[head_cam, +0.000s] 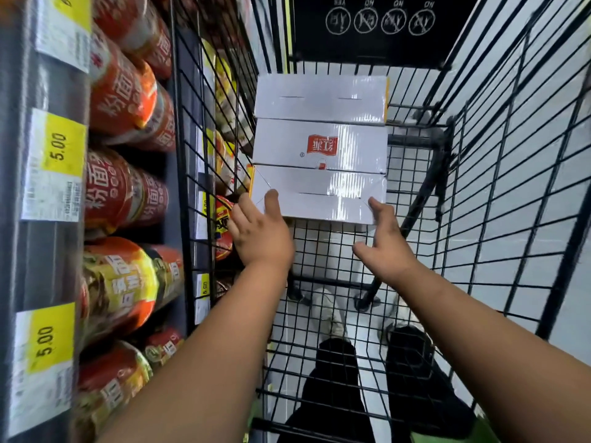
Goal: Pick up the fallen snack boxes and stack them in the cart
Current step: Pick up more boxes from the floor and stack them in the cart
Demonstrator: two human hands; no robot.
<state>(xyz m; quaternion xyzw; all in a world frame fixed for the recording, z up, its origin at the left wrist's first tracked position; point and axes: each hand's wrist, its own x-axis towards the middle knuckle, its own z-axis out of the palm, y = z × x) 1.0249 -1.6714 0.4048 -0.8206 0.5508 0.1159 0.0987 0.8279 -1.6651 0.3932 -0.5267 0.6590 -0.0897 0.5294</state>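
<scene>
Black wire cart (511,155) holds the nearest white snack box (319,199) crosswise, just beyond our hands. Our left hand (259,238) lays its thumb on top; our right hand (383,247) touches the near-right corner, fingers straight, neither gripping. Two more boxes (319,145) lie farther on. Free room lies right.

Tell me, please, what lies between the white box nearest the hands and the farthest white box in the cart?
A third white box with a red logo lies between the nearest box and the farthest box, as the head view shows.
</scene>
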